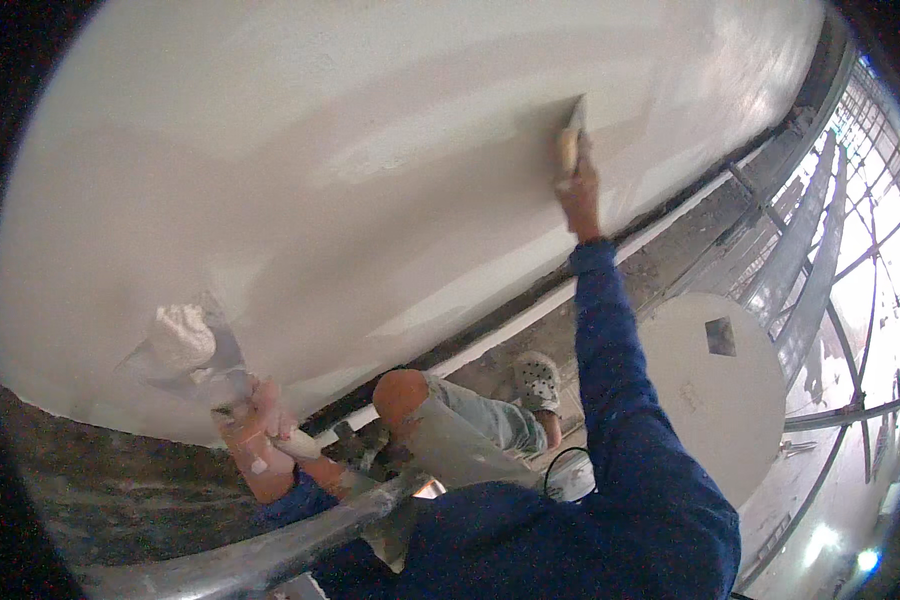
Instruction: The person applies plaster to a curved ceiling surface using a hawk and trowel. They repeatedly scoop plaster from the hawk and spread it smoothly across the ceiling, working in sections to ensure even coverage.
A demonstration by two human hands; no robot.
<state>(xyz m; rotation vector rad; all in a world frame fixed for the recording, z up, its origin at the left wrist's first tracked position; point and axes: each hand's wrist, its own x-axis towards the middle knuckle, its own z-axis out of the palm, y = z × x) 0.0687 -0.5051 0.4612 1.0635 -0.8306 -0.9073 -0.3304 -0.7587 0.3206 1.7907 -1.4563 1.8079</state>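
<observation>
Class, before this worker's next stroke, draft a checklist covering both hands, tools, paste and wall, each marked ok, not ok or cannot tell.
1. Right hand grips the small bladed tool: ok.
2. Small blade touching the wall: cannot tell.
3. Left hand holds the wide scraper: ok.
4. White paste loaded on scraper: ok.
5. Wall even in tone: not ok, patchy.
6. Wall dry: cannot tell.
</observation>
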